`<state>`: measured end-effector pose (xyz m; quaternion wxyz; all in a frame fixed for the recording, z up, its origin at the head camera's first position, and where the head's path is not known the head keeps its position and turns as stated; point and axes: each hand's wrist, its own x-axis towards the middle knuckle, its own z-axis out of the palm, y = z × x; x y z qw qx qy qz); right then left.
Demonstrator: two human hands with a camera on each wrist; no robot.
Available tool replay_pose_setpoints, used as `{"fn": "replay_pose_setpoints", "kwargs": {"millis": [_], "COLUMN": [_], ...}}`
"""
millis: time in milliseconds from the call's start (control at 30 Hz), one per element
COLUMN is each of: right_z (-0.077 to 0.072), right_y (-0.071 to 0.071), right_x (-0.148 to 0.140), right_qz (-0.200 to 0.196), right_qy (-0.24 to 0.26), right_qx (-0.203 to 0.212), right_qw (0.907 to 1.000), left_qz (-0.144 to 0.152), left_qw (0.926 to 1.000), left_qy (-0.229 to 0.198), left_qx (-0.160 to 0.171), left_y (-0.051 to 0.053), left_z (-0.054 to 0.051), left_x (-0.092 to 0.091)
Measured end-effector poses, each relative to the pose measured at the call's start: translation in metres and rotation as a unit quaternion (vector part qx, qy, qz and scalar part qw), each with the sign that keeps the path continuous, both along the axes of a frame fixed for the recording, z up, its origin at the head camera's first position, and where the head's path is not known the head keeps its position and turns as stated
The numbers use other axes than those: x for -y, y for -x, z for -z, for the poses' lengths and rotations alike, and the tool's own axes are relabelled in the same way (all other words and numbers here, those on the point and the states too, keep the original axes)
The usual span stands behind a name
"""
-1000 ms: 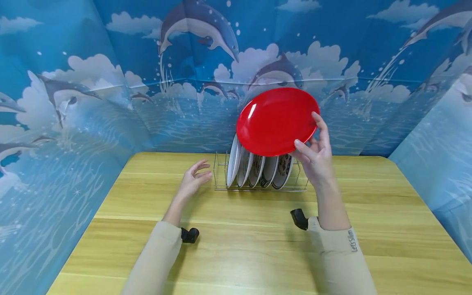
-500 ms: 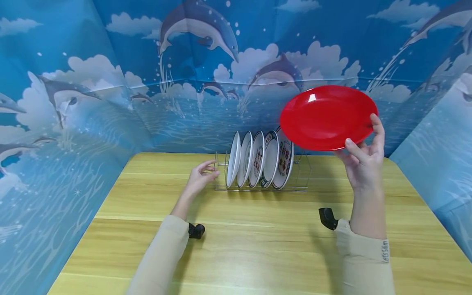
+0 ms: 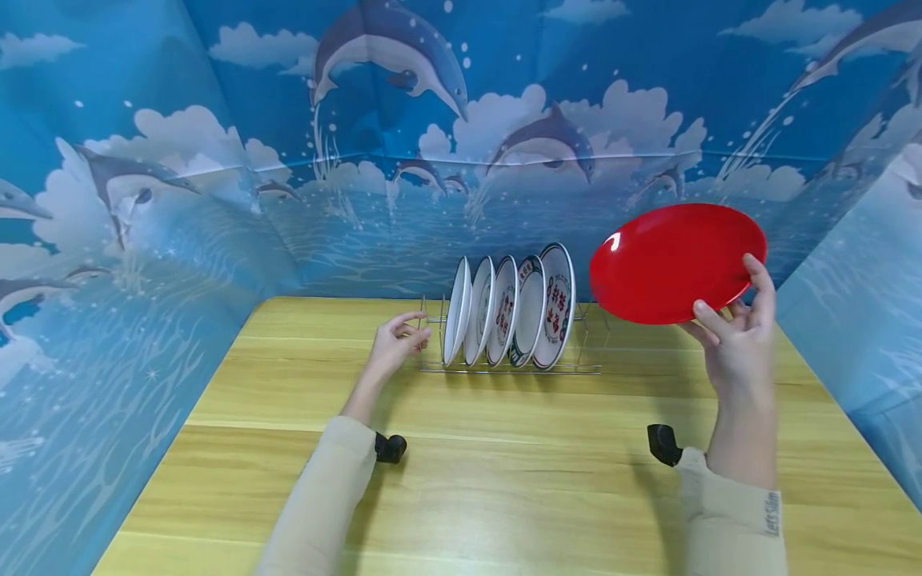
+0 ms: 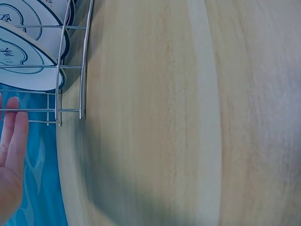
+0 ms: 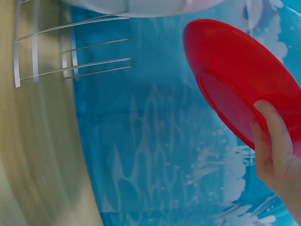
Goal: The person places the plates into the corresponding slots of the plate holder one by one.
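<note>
Raised at the right, a glossy red oval plate (image 3: 677, 264) tilts with its inner face toward the head camera. My right hand (image 3: 738, 344) holds it by the lower right rim, thumb in front; the right wrist view shows fingers against the underside (image 5: 230, 103). A metal wire dish rack (image 3: 587, 370) stands at the table's back, bearing several white plates with printed rims, such as a large one (image 3: 556, 308) at the right. At the rack's left end my left hand (image 3: 392, 344) grips the end wire, its fingertips (image 4: 13, 102) behind a wire in the left wrist view.
The wooden table (image 3: 490, 480) runs in front of the rack. Behind it hangs a blue cloth (image 3: 346, 224) printed with dolphins. The rack's right-end wires (image 5: 99, 66) bear no plate. A black wrist camera (image 3: 663, 444) juts from the right sleeve, another (image 3: 390, 449) from the left.
The red plate has travelled right with my right hand, away from the rack, and dropped slightly, uncovering the white plates. My left hand has moved right onto the rack's left end.
</note>
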<state>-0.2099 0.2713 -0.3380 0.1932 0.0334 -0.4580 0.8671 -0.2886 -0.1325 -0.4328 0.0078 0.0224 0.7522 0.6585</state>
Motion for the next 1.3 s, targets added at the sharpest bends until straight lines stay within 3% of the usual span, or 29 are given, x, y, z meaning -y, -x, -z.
{"fn": "replay_pose_setpoints", "kwargs": {"millis": [200,333,567,733,833,900,1000,1300], "right_z": [0.012,0.016,0.021,0.022,0.022,0.024,0.024,0.035], "right_y": [-0.001,0.000,0.004,0.007,0.009,0.010,0.011,0.014], "right_x": [0.008,0.015,0.024,0.031,0.035,0.038,0.044,0.063], "right_qz": [-0.018,-0.025,-0.010,-0.009,0.004,0.009,0.004,-0.002], "right_qy": [-0.097,-0.165,-0.297,-0.348,-0.399,-0.430,-0.461,-0.523], "right_qx": [0.008,0.005,-0.020,-0.045,-0.040,-0.037,-0.033,-0.004], "right_qw": [0.9951,0.9860,0.9546,0.9362,0.9162,0.9022,0.8869,0.8521], "left_qz": [0.004,0.011,0.010,0.008,0.010,0.011,0.011,0.005], "left_qw": [0.9997,0.9986,0.9987,0.9985,0.9983,0.9981,0.9981,0.9980], "left_qy": [-0.018,-0.044,-0.037,-0.041,-0.045,-0.045,-0.045,-0.051], "left_qx": [0.017,0.027,0.034,0.037,0.036,0.039,0.041,0.037], "left_y": [0.000,-0.001,-0.013,-0.011,-0.011,-0.014,-0.010,0.001], "left_z": [0.001,-0.001,-0.018,-0.013,-0.013,-0.019,-0.015,0.004], "left_x": [0.002,0.003,-0.001,-0.001,-0.001,-0.001,0.001,0.003]}}
